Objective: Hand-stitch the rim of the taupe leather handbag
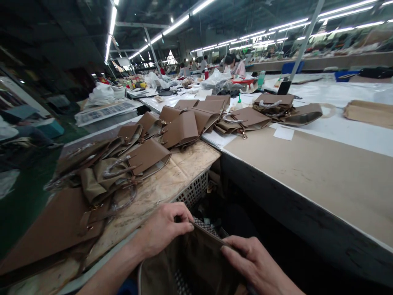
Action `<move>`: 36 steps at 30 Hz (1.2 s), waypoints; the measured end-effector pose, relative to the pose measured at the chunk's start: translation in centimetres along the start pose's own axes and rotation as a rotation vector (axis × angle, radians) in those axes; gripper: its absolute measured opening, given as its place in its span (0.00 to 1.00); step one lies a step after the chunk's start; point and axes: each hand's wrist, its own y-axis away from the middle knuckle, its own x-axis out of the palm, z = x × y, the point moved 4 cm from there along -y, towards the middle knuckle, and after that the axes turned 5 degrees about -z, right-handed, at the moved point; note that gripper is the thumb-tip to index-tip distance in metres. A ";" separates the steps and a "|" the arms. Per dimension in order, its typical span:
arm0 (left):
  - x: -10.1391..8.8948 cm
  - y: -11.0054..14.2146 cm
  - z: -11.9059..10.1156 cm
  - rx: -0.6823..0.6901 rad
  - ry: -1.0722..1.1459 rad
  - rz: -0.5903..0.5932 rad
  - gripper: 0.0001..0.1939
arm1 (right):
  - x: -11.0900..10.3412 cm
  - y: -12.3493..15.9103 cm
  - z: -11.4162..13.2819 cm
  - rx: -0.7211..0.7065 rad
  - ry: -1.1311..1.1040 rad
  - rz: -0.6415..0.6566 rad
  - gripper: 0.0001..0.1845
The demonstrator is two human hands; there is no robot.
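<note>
Low in front of me, a dark olive-brown fabric bag lining (202, 254) is stretched between my two hands. My left hand (167, 225) pinches its upper edge between thumb and fingers. On the other side, my right hand (250, 258) grips the same edge, thumb on the near face. Black-and-white checked fabric (205, 224) shows just behind the edge, and a little more of it lies lower down. The bottom of the lining runs out of the picture. Beside my left forearm, a large brown bag (58, 225) lies on the worn wooden table.
Several brown bags (181, 129) are heaped along the wooden tabletop (181, 164). A grey plastic basket (196, 188) stands beneath its edge. To the right, a table covered in tan board (322, 172) bears a white paper piece (283, 132). People sit farther back.
</note>
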 end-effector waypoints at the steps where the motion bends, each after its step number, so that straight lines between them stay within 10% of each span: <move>1: 0.0 0.0 0.0 0.000 -0.005 -0.005 0.03 | -0.1 -0.2 0.7 -0.042 0.090 0.054 0.24; 12: 0.4 -0.1 -0.1 0.009 -0.014 -0.042 0.03 | 2.1 -5.7 4.5 -0.387 0.512 0.208 0.13; 36: -1.0 1.7 -0.9 0.019 -0.077 -0.175 0.07 | 2.9 -3.8 4.7 -0.262 0.512 0.161 0.15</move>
